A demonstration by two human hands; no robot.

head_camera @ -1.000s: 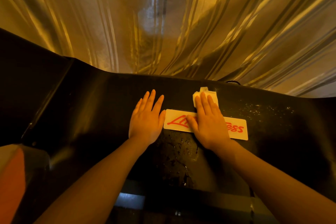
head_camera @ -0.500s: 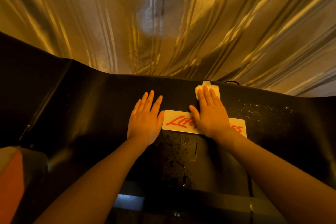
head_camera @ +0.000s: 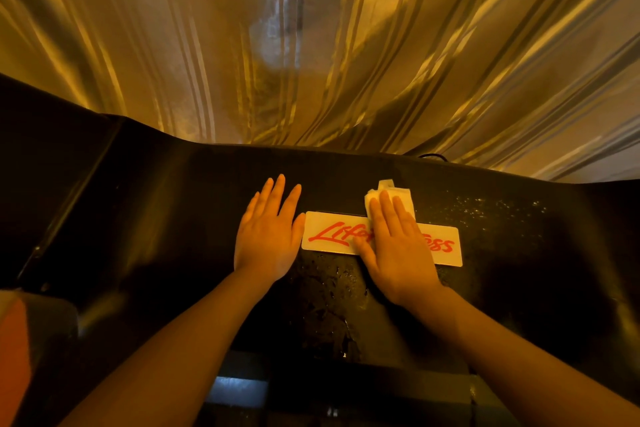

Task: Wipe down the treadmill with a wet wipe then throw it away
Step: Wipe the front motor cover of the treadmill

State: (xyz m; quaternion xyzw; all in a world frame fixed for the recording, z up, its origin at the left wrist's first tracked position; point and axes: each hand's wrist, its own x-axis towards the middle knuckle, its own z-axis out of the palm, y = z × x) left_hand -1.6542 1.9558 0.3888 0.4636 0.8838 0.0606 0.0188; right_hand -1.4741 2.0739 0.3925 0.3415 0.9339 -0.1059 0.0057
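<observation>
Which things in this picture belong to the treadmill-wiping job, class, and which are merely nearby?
Belonging to the job:
- folded white wet wipe under the right hand
- black glossy treadmill cover with its white red-lettered label
- left hand, flat on the cover

Merely nearby:
- shiny gold striped curtain
- thin black cable

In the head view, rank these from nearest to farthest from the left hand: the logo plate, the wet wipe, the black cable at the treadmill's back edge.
From the left hand:
1. Logo plate, right beside its thumb, just right of it.
2. Wet wipe, under the right hand's fingertips, beyond the plate.
3. Black cable, at the far rim, farther right.
</observation>
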